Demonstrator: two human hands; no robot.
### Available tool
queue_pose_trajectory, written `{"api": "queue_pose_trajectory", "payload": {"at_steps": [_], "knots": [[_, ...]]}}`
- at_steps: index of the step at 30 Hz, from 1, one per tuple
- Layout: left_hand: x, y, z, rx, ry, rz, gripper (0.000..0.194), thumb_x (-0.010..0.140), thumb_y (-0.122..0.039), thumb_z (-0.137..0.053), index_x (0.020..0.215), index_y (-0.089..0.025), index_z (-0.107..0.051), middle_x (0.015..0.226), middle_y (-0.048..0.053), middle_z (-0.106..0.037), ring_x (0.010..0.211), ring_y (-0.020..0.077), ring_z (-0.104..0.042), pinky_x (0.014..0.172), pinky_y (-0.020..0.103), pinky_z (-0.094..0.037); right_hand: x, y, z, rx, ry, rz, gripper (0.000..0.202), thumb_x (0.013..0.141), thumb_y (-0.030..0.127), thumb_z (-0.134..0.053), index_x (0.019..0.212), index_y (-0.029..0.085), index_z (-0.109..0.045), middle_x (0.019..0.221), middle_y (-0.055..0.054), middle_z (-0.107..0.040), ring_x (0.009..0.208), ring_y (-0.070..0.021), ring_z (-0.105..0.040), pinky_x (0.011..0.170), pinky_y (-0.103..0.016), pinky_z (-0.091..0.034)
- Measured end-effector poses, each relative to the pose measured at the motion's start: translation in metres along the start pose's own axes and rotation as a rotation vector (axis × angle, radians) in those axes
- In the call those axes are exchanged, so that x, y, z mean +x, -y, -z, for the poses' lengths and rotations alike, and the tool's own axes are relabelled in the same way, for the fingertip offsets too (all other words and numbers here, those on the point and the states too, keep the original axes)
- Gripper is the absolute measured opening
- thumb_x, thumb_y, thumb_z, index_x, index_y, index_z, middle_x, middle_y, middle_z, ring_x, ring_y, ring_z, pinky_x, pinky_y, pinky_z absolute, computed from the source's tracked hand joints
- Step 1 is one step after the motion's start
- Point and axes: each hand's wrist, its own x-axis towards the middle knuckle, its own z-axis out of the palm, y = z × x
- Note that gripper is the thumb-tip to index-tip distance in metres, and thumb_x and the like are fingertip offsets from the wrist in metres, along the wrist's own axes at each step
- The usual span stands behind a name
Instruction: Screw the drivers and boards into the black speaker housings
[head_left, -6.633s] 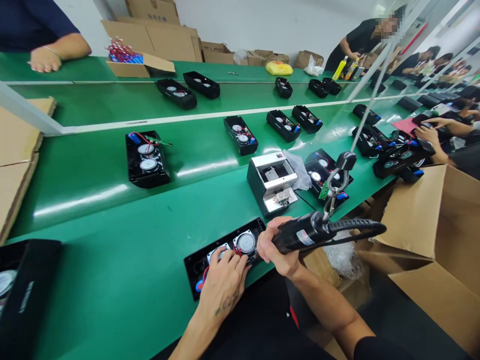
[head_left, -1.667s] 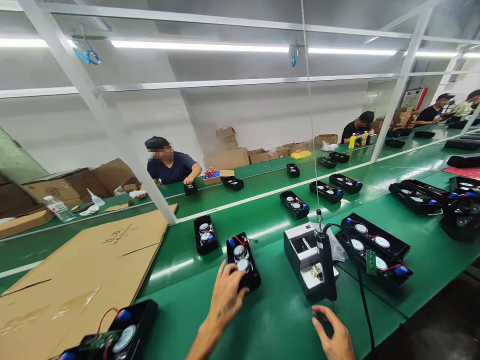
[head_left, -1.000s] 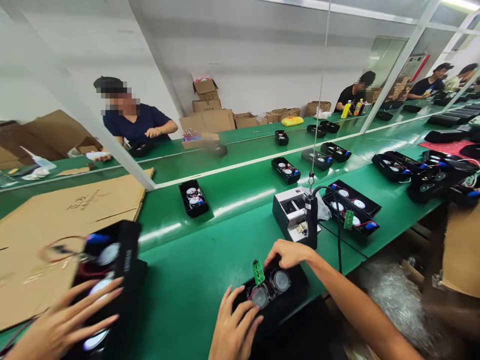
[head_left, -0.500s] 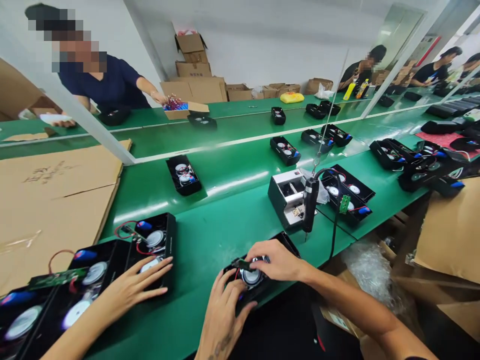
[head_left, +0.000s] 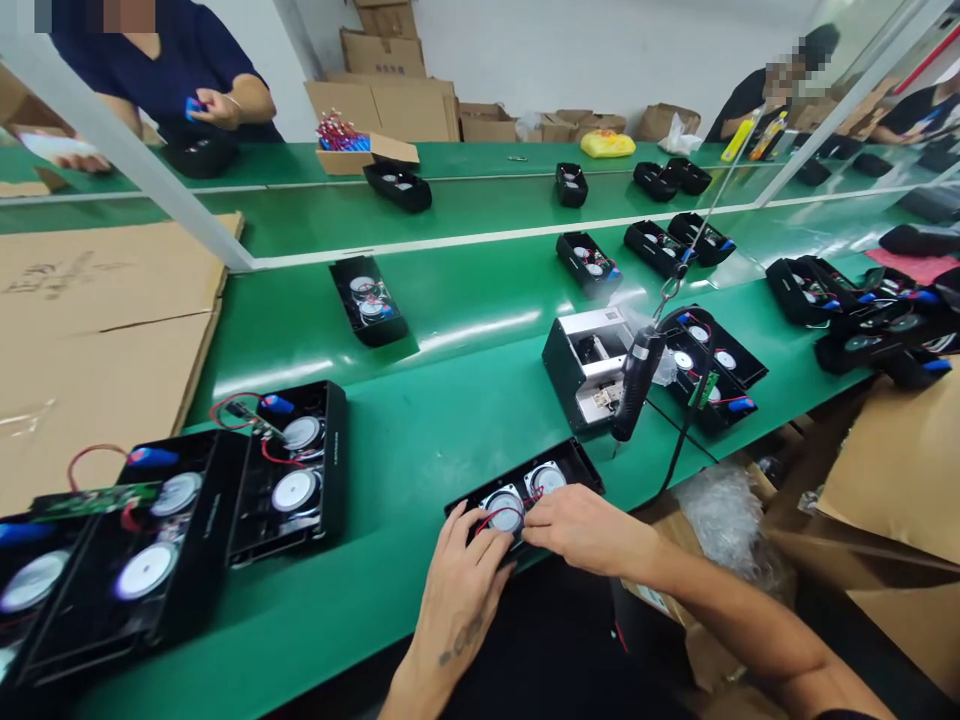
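Observation:
In front of me lies a black speaker case (head_left: 583, 466), open side up, with two round silver-white speakers (head_left: 550, 480) in it. My left hand (head_left: 466, 570) grips the case's near left part, its fingers curled over the edge. Thin red wires (head_left: 496, 514) loop across the left speaker beside those fingertips. My right hand (head_left: 585, 528) is closed, fingers pressed together at the case's near side by the left speaker. Whatever it pinches is hidden under the fingers. A black electric screwdriver (head_left: 639, 385) hangs on a cable beyond my right hand.
Behind the screwdriver stands a silver-black boxy device (head_left: 589, 370). Several open speaker cases (head_left: 337, 470) with boards and blue batteries lie at left; more (head_left: 367, 300) sit farther back. Cardboard (head_left: 112, 330) covers the left edge. A co-worker (head_left: 169, 70) holds something blue across the table.
Another person's hand has left the cases at left. My right hand has moved down to the case's near side; the green circuit board it held is now out of sight. The view has tilted down.

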Motion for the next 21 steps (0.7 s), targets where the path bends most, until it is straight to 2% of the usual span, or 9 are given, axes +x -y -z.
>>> {"api": "queue_pose_trajectory", "payload": {"at_steps": [5,11,13,17,21], "knots": [[-0.001,-0.001,0.0,0.018,0.015,0.034,0.029,0.087,-0.012,-0.07,0.113,-0.025,-0.073,0.102,0.005,-0.081,0.112,0.0296,-0.069,0.114,0.055,-0.053,-0.005,-0.011,-0.001,0.11,-0.017,0.047,0.033,0.098,0.0,-0.054,0.112,0.019,-0.077,0.107,-0.005,-0.082,0.097,-0.0192,-0.071,0.079,-0.033,-0.046],[0.001,-0.001,0.003,0.05,0.002,0.006,0.026,0.092,-0.014,-0.065,0.113,-0.026,-0.075,0.098,0.004,-0.081,0.106,0.0282,-0.068,0.107,0.049,-0.054,-0.011,-0.009,-0.004,0.168,-0.005,-0.048,0.042,0.093,0.001,-0.054,0.12,0.022,-0.078,0.116,-0.003,-0.083,0.1,-0.0189,-0.073,0.077,-0.032,-0.047],[0.003,-0.002,0.005,0.057,-0.001,-0.015,0.023,0.095,-0.016,-0.064,0.112,-0.026,-0.076,0.096,0.003,-0.082,0.102,0.0276,-0.068,0.106,0.049,-0.053,-0.01,-0.007,-0.003,0.181,0.003,-0.054,0.039,0.089,0.004,-0.058,0.119,0.02,-0.078,0.119,-0.005,-0.082,0.1,-0.0203,-0.073,0.078,-0.032,-0.048],[0.003,-0.004,0.006,0.08,0.018,-0.047,0.023,0.098,-0.014,-0.061,0.111,-0.025,-0.076,0.097,0.002,-0.082,0.099,0.026,-0.069,0.107,0.048,-0.051,-0.003,-0.004,-0.001,0.12,0.012,-0.058,0.023,0.088,0.014,-0.065,0.107,0.013,-0.078,0.102,-0.012,-0.08,0.094,-0.0252,-0.071,0.082,-0.036,-0.05],[0.007,-0.004,0.005,0.082,0.053,-0.016,0.022,0.095,-0.016,-0.065,0.112,-0.024,-0.076,0.098,0.003,-0.082,0.099,0.0258,-0.069,0.104,0.047,-0.051,0.003,-0.002,0.003,0.16,0.044,-0.07,0.023,0.088,0.005,-0.064,0.104,0.014,-0.077,0.098,-0.011,-0.08,0.093,-0.0239,-0.07,0.084,-0.036,-0.05]]}}
